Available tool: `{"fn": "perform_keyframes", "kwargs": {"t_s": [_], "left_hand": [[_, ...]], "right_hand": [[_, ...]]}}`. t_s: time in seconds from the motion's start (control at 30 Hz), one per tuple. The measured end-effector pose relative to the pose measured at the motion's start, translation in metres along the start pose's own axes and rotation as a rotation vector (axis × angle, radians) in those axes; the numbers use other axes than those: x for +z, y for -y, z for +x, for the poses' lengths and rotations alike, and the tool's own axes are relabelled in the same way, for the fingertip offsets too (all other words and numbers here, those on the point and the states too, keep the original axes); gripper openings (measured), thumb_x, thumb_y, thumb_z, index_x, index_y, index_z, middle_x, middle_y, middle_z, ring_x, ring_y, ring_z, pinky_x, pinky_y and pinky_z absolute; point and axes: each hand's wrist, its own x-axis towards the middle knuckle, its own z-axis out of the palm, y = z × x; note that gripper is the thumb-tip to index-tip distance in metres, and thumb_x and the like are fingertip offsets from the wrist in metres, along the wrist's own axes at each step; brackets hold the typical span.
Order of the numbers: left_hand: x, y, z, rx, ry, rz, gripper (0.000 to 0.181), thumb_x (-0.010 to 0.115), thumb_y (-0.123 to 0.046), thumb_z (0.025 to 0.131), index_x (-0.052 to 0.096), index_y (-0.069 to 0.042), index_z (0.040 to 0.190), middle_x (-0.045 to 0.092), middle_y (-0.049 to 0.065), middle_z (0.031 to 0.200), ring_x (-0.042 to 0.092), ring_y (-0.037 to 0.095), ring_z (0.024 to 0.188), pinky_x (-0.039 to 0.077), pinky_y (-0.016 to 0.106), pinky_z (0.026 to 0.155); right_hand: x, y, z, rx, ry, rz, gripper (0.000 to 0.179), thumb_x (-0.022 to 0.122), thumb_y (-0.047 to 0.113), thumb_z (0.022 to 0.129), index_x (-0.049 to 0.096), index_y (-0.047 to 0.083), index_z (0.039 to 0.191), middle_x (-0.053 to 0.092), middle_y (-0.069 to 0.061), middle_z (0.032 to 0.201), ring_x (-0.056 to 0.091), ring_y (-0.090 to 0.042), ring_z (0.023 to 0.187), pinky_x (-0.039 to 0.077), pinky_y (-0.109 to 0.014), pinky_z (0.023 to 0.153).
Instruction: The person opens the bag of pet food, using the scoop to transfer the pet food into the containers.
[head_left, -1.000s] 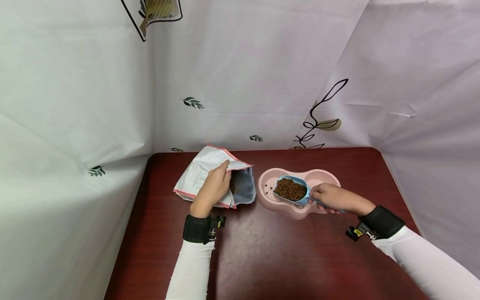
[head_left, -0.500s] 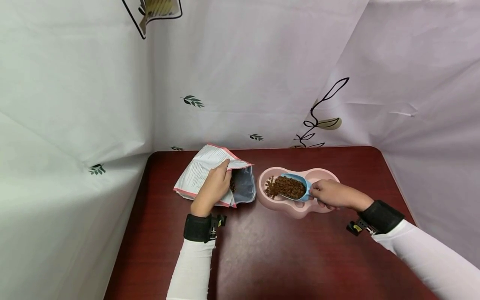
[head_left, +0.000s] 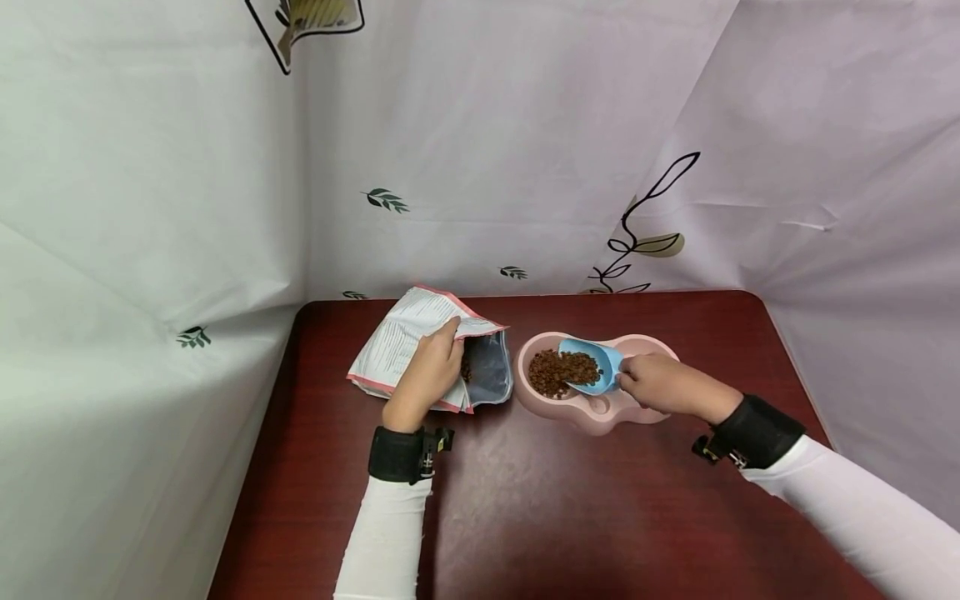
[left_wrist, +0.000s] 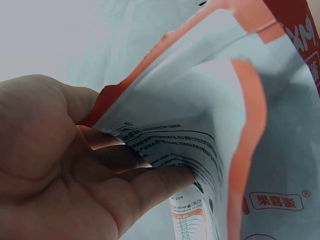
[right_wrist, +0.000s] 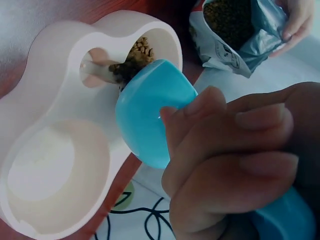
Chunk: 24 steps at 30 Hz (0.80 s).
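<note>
Gripping blue scoop (head_left: 611, 365) in curled right hand (head_left: 665, 385), pinching pet-food bag (head_left: 408, 337) with left hand (head_left: 432, 367); risking spill of kibble (head_left: 550, 372) past pink double bowl (head_left: 581, 417) through over-quick tilting.

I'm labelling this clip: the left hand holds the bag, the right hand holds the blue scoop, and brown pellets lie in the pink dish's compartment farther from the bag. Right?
One slip: the brown pellets lie in the compartment nearer the bag, as the head view shows. The rest stands.
</note>
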Motion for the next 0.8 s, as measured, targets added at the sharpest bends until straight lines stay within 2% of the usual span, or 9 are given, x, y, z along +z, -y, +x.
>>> {"fn": "perform_keyframes", "kwargs": {"t_s": [0.2, 0.3, 0.47, 0.63, 0.8], "left_hand": [[0.000, -0.001, 0.000, -0.017, 0.007, -0.005, 0.047, 0.037, -0.017, 0.104, 0.038, 0.002, 0.148, 0.043, 0.019, 0.150, 0.039, 0.029, 0.136, 0.038, 0.051, 0.108], [0.000, -0.002, 0.000, -0.018, 0.007, -0.002, 0.047, 0.038, -0.016, 0.104, 0.038, 0.003, 0.147, 0.044, 0.019, 0.149, 0.039, 0.029, 0.136, 0.037, 0.051, 0.109], [0.000, -0.002, 0.000, -0.007, 0.008, 0.006, 0.047, 0.038, -0.016, 0.104, 0.038, 0.004, 0.147, 0.044, 0.021, 0.149, 0.040, 0.030, 0.136, 0.033, 0.052, 0.112], [0.000, -0.002, 0.000, -0.010, 0.006, 0.010, 0.047, 0.039, -0.016, 0.104, 0.038, 0.004, 0.147, 0.044, 0.020, 0.149, 0.040, 0.030, 0.136, 0.036, 0.051, 0.110], [0.001, -0.002, 0.000, -0.017, 0.001, 0.005, 0.047, 0.038, -0.016, 0.104, 0.038, 0.003, 0.147, 0.045, 0.019, 0.149, 0.040, 0.028, 0.136, 0.038, 0.050, 0.109]], "right_hand": [[0.006, 0.005, -0.003, -0.084, -0.131, -0.250, 0.028, 0.051, 0.012, 0.096, 0.050, 0.011, 0.068, 0.040, 0.002, 0.053, 0.038, -0.013, 0.049, 0.039, -0.031, 0.051], [0.009, 0.007, -0.006, -0.063, -0.189, -0.321, 0.021, 0.055, 0.013, 0.094, 0.054, 0.007, 0.074, 0.042, -0.001, 0.053, 0.043, -0.015, 0.047, 0.042, -0.034, 0.045], [0.013, 0.005, -0.009, 0.016, -0.235, -0.360, 0.016, 0.055, 0.015, 0.093, 0.058, 0.001, 0.086, 0.048, -0.006, 0.056, 0.052, -0.019, 0.049, 0.045, -0.043, 0.040], [0.015, 0.001, -0.011, -0.018, -0.283, -0.402, 0.017, 0.058, 0.014, 0.091, 0.058, -0.002, 0.087, 0.051, -0.007, 0.055, 0.053, -0.019, 0.048, 0.046, -0.043, 0.039], [0.015, -0.003, -0.014, -0.002, -0.308, -0.374, 0.018, 0.058, 0.016, 0.091, 0.053, 0.003, 0.080, 0.043, -0.004, 0.052, 0.047, -0.019, 0.042, 0.043, -0.042, 0.036]]}}
